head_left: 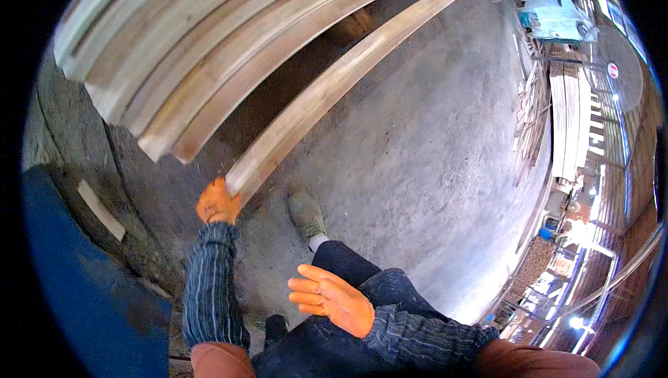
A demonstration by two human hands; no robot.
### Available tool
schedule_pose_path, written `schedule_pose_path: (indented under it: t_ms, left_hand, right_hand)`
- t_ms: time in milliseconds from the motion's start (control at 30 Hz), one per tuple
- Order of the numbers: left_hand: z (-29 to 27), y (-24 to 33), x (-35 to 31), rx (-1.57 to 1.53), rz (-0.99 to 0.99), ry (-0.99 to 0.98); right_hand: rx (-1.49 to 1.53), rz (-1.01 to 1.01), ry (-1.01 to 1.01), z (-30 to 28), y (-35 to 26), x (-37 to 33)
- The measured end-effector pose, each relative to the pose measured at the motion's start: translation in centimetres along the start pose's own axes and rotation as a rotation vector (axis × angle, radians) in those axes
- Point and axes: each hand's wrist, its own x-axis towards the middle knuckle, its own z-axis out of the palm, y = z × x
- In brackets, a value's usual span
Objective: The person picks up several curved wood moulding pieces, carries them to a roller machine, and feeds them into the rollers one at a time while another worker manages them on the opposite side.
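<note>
My left hand (218,201), in an orange glove, grips the near end of a long wooden board (327,84). This board stretches away toward the far right, apart from the others. Beyond it, to the upper left, lies a stack of long wooden boards (202,58) with uneven near ends. My right hand (334,298), also gloved in orange, is held in front of my thighs with its fingers stretched out and nothing in it. The fingers of my left hand are partly hidden around the board's end.
A blue panel (90,294) stands at the lower left, near a short wood offcut (101,209) on the floor. My shoe (306,218) rests on the concrete floor (424,134). Along the right are a fan (612,70), a light blue machine (557,19) and stacked pale boards (569,120).
</note>
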Motion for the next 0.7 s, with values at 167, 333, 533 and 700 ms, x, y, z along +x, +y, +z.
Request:
schedule_pose_path:
  t_ms: [167, 333, 533, 700]
  left_hand:
    - [-7.0, 2.3, -7.2, -0.059, 0.147, 0.174]
    - [-19.6, 6.8, -26.1, -0.351, 0.201, -0.007]
    - [-30.3, 0.8, -60.3, -0.333, -0.162, -0.308]
    - [-34.7, -0.1, -72.1, -0.038, -0.107, 0.218]
  right_hand:
    - [-0.043, -0.001, 0.023, -0.4, 0.8, 0.7]
    - [0.496, -0.074, 0.166, -2.6, -2.1, -0.8]
    - [0.31, -0.625, 0.083, -0.5, -26.3, -11.5]
    - [0.113, -0.606, -0.039, 1.1, -26.1, -15.0]
